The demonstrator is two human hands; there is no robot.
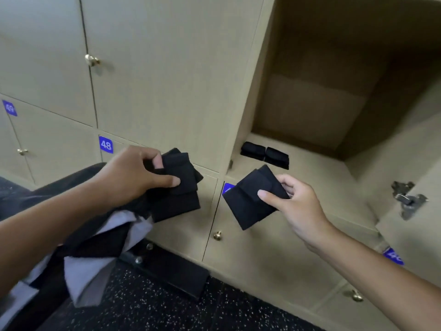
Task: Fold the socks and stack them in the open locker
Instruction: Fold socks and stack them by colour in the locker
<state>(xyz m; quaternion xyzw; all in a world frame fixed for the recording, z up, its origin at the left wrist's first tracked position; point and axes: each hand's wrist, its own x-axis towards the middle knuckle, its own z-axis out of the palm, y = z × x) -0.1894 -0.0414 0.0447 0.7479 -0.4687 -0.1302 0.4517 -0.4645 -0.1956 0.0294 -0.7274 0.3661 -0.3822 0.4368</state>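
Two hands each pinching folded black socks, left grip (133, 173) on one bundle (179, 185), right grip (296, 201) on another (248, 199), open locker (310, 111) behind

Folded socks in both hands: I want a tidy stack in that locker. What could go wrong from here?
The right hand pinches its folded sock by one corner, so it may unfold on the way in. Two folded socks already lie side by side near the open locker front edge; a careless placement could knock them out.
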